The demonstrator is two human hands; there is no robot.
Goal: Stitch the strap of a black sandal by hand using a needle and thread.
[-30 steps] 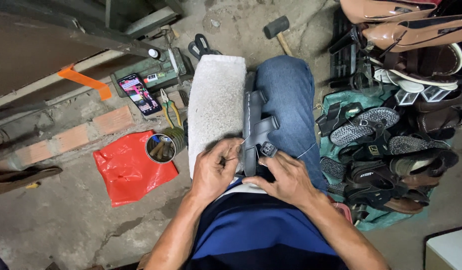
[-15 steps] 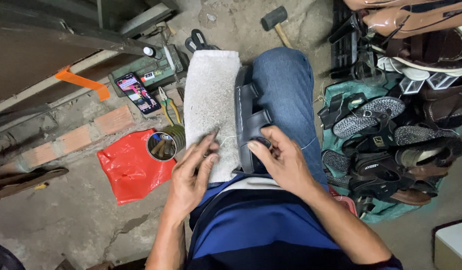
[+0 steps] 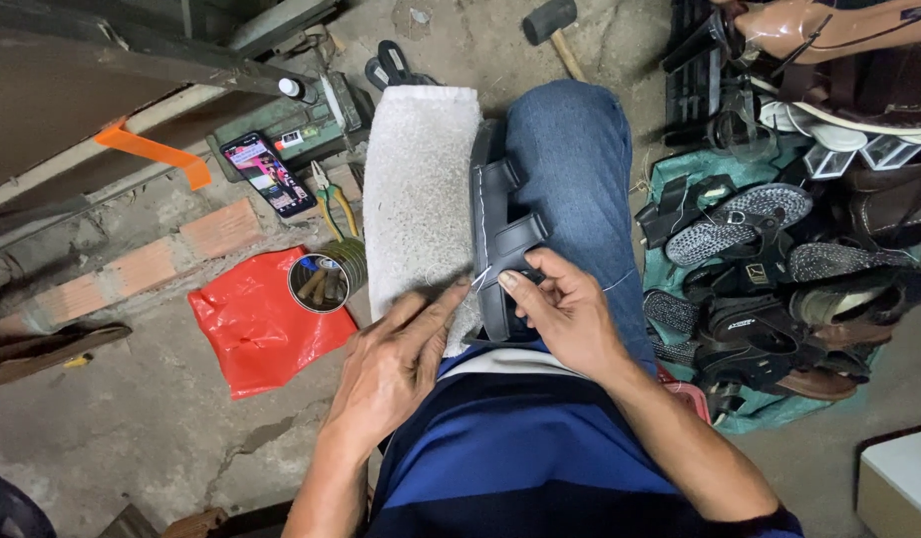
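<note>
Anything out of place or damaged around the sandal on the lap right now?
Nothing looks damaged. The dark sandal lies on its side between the grey pad and the knee, white stitching along its edge. The right hand pinches it; the left hand rests on the pad. The floor is cluttered: pliers, tin.

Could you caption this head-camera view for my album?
Both hands, left and right, work a dark sandal on a lap.

The right hand [image 3: 570, 314] hides the sandal's [image 3: 500, 234] near end; the thread is too thin to follow; the hammer [image 3: 552, 25] is cut off.
</note>
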